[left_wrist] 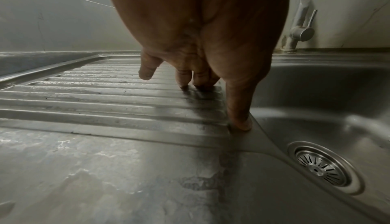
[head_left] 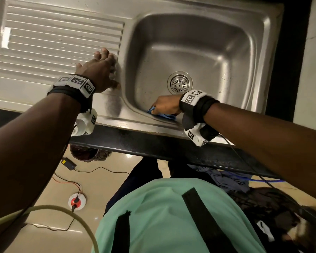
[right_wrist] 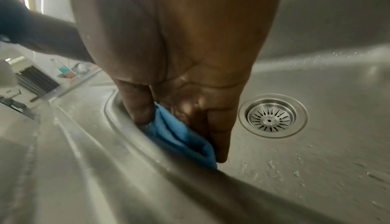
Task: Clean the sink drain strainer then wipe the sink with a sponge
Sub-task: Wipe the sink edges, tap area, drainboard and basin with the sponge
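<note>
The steel sink basin (head_left: 199,52) has a round drain strainer (head_left: 179,83) seated in its floor, also seen as the strainer (right_wrist: 270,118) and strainer (left_wrist: 323,167). My right hand (head_left: 165,105) presses a blue sponge cloth (head_left: 162,115) against the basin's near wall, fingers curled over it; in the right wrist view the blue cloth (right_wrist: 181,136) sits bunched under my right hand (right_wrist: 179,94). My left hand (head_left: 100,68) rests flat on the ribbed drainboard (head_left: 53,44) beside the basin, its fingertips (left_wrist: 240,124) touching the steel and holding nothing.
A tap (left_wrist: 301,24) stands at the back of the sink. Water drops speckle the basin floor (right_wrist: 295,169). The black counter edge (head_left: 153,143) runs along the front. Cables and a red socket (head_left: 76,199) lie on the floor below.
</note>
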A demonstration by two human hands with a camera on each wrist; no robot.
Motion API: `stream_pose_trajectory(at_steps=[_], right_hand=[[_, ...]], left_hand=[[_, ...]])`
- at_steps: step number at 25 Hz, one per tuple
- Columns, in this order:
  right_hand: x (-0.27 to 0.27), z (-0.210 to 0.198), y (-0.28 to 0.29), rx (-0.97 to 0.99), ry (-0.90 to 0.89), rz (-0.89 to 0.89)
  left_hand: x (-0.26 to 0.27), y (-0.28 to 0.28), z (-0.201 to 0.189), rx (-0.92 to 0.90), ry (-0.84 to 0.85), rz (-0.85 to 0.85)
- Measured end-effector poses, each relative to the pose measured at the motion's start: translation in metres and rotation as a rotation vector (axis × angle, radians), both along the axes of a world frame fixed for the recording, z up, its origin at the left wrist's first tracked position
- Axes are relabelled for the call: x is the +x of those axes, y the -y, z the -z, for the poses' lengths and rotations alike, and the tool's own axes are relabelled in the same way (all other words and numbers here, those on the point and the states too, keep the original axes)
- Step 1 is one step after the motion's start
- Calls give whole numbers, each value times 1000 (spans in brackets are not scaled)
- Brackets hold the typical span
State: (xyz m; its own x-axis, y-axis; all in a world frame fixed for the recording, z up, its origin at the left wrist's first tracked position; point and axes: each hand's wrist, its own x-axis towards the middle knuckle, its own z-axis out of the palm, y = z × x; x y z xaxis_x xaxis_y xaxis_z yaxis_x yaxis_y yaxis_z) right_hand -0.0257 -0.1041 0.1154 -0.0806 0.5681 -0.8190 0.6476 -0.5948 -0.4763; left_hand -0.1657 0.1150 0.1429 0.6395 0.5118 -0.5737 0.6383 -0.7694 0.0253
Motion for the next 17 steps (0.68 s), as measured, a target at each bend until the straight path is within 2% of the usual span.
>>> stream_pose_trajectory(at_steps=[3,5,9,11,17], right_hand=[[3,12,-6,-56,-52,86],[9,14,-5,-106,-40,75],[15,16,1,-173,96,-189],[20,17,9,-194,148,-242],[28,7,21,-272,88,-99]], left_hand=[[-1,-2,3,4,-5,-1],[-1,-2,3,-12,2,-13],[-1,-1,3,-19,11,-28],[-1,-1,2,-25,10,-35],[-2,-1,1,-42,32,-50]])
